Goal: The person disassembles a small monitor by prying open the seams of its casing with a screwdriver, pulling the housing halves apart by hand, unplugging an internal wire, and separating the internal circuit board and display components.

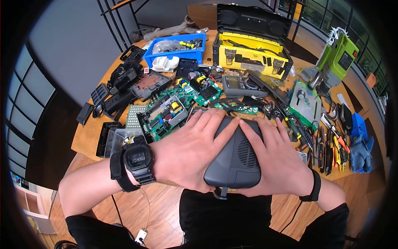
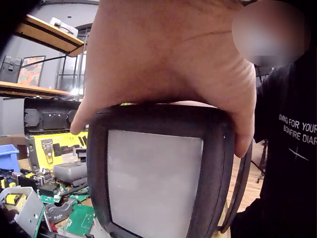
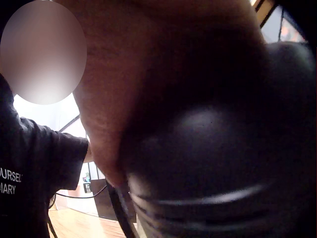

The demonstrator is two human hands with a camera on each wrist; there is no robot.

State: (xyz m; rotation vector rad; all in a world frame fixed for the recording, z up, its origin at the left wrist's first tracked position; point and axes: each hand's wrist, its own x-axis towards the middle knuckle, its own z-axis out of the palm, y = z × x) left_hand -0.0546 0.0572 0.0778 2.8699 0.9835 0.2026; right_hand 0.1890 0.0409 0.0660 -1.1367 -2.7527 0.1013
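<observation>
A dark grey boxy device (image 1: 232, 172) with rounded edges and rows of vent slots stands at the table's near edge, between both hands. My left hand (image 1: 182, 145) grips it from above, with the thumb along the near side and the fingers reaching over the far side. The right hand (image 1: 280, 159) holds its right side the same way, forefingers almost meeting on top. In the left wrist view, a pale grey rectangular panel (image 2: 153, 181) fills the device's side. Its smooth rounded body (image 3: 208, 158) lies under the right palm, in shadow.
Green circuit boards (image 1: 203, 91), a grey multimeter (image 1: 238, 86) and black plastic parts (image 1: 124, 76) crowd the table beyond. Behind stand a blue bin (image 1: 178, 53) and an open yellow toolbox (image 1: 248, 58). At right are a green upright tool (image 1: 338, 58) and several hand tools (image 1: 331, 145).
</observation>
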